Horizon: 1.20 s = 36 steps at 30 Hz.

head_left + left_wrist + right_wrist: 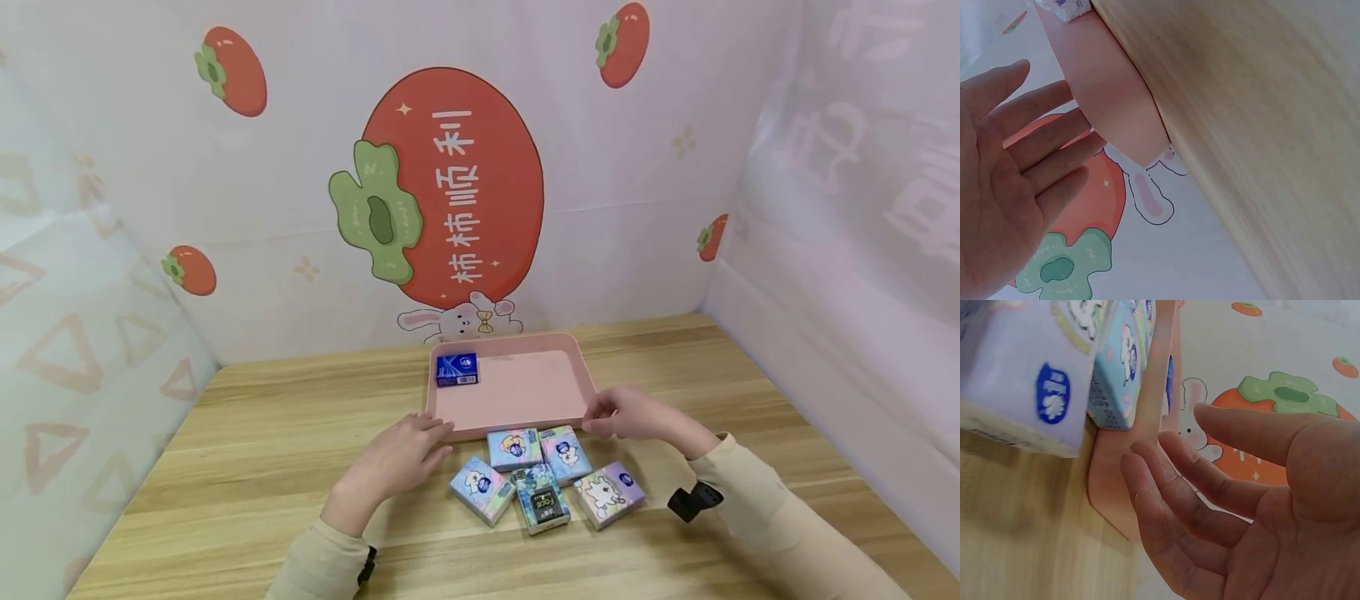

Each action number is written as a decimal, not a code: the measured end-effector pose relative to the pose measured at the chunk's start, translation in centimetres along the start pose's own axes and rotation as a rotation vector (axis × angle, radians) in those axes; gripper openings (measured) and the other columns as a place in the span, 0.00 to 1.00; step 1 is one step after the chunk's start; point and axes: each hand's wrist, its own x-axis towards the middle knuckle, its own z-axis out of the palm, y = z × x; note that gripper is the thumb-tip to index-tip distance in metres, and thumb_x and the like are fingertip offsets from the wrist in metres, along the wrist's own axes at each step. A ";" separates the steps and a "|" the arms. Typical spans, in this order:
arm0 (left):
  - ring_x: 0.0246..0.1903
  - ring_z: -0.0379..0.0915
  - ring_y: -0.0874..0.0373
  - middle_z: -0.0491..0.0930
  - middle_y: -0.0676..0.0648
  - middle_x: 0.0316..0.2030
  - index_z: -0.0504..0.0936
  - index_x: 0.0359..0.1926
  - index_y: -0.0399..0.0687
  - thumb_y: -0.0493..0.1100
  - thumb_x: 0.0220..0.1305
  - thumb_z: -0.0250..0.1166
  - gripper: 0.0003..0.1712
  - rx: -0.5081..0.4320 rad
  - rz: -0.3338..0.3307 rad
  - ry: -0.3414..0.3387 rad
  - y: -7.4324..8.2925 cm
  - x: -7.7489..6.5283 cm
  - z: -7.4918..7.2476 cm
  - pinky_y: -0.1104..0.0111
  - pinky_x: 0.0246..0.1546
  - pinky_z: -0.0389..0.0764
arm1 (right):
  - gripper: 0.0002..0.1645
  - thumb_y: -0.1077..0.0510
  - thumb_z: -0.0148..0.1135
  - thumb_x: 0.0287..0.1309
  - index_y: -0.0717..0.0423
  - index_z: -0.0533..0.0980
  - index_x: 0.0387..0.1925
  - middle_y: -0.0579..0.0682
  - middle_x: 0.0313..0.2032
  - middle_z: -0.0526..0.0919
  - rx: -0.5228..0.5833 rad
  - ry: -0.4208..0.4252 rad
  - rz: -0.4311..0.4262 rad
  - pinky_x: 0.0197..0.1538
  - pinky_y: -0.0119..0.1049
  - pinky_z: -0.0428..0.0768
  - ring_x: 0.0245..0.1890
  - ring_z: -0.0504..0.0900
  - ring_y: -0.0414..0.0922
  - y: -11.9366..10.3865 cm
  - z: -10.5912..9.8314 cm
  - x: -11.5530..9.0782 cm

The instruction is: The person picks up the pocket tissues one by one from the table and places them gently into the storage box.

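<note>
Shallow pink rectangular tray w/ rounded corners [532, 383], flat on light wood-grain table [262, 425]. L hand [401, 454] at its near-L corner, fingers extended & slightly spread, thumb apart. R hand [630, 414] at near-R corner, fingers loosely bent, thumb apart; can't tell if touching. Small dark-blue rect. box [457, 370] in tray's back-L corner. 5 small pastel cartoon-print rect. packs [538, 487] in front. Behind: white fabric-like backdrop w/ red fruit prints [465, 192].
</note>
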 end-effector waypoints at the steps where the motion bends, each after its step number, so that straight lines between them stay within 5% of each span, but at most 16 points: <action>1: 0.54 0.67 0.47 0.74 0.45 0.52 0.74 0.53 0.50 0.52 0.61 0.54 0.22 0.001 -0.001 -0.001 0.0 0.0 0.0 0.54 0.57 0.66 | 0.08 0.52 0.60 0.52 0.53 0.77 0.29 0.45 0.24 0.78 0.005 -0.001 0.007 0.25 0.31 0.75 0.24 0.73 0.40 0.1 0.0 -0.1; 18: 0.54 0.67 0.47 0.74 0.45 0.52 0.74 0.53 0.51 0.53 0.61 0.54 0.22 0.002 -0.017 -0.007 0.1 0.0 0.1 0.54 0.57 0.66 | 0.07 0.54 0.62 0.50 0.54 0.76 0.30 0.44 0.25 0.78 -0.029 -0.077 -0.046 0.24 0.28 0.74 0.25 0.74 0.36 1.3 0.8 -1.3; 29: 0.54 0.66 0.46 0.73 0.44 0.53 0.74 0.53 0.51 0.53 0.61 0.54 0.22 -0.007 -0.038 -0.023 0.2 0.1 -0.1 0.53 0.57 0.66 | 0.20 0.53 0.71 0.38 0.57 0.75 0.34 0.47 0.31 0.78 -0.038 -0.170 -0.037 0.37 0.31 0.77 0.34 0.76 0.43 0.9 0.9 -2.3; 36: 0.54 0.67 0.45 0.73 0.44 0.53 0.74 0.53 0.50 0.53 0.61 0.53 0.22 0.000 -0.039 -0.032 0.2 0.2 -0.2 0.53 0.57 0.66 | 0.25 0.58 0.73 0.30 0.56 0.75 0.36 0.48 0.33 0.77 -0.035 -0.209 -0.048 0.35 0.30 0.75 0.33 0.76 0.45 0.8 1.1 -2.8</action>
